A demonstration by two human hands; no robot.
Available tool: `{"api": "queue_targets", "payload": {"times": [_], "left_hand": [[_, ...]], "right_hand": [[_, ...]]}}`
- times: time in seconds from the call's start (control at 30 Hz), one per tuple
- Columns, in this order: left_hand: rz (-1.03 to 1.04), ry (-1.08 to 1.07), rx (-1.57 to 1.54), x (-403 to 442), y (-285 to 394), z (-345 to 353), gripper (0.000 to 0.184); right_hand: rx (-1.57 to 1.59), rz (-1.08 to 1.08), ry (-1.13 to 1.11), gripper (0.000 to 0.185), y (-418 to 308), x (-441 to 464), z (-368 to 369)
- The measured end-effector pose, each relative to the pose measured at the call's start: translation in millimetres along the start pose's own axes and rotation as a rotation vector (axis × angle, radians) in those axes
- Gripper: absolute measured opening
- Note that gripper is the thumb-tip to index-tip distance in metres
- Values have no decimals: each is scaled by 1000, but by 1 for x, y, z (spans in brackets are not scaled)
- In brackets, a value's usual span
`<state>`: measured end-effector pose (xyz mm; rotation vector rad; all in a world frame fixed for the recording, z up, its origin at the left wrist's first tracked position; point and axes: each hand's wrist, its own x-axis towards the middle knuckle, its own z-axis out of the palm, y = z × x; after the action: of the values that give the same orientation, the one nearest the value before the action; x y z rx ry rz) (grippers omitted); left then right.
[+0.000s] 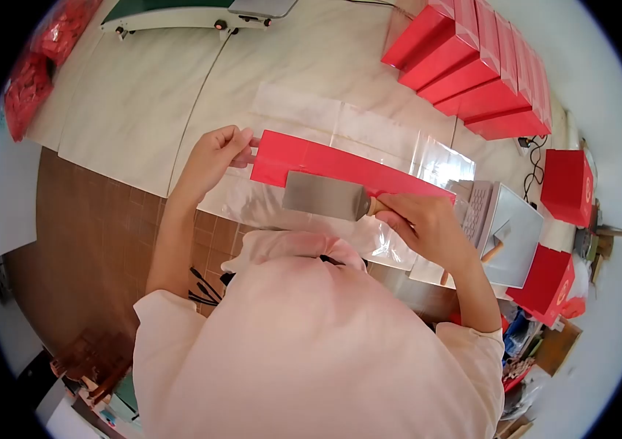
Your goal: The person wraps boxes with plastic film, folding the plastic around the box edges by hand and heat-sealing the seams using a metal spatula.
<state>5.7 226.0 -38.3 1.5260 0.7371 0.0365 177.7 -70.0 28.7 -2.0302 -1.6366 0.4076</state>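
A long red strip, perhaps card, lies slanting over clear plastic sheeting on the table. My left hand grips its left end, the thumb bent over and the fingertips partly hidden at the edge. My right hand is wrapped around the handle of a broad scraper. The flat metal blade points left and overlaps the strip's near edge. Whether the blade presses on the strip or hovers just above it, I cannot tell.
Several red boxes stand in a row at the back right. To the right are a pale tray with another scraper on it, and a red box. A green-topped machine sits at the back. Red bags hang over the left edge.
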Motion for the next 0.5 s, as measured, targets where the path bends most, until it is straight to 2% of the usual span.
{"api": "queue_targets", "payload": {"times": [0.13,0.27,0.5], "left_hand": [[11,-3,3,0,1,1,39],[16,3,-1,2,0,2,38],[-5,20,15,1,4,3,38]], "right_hand": [[46,103,-7,21,0,5,-8],[25,95,45,20,2,5,-8],[17,210,22,16,-1,8,-16]]}}
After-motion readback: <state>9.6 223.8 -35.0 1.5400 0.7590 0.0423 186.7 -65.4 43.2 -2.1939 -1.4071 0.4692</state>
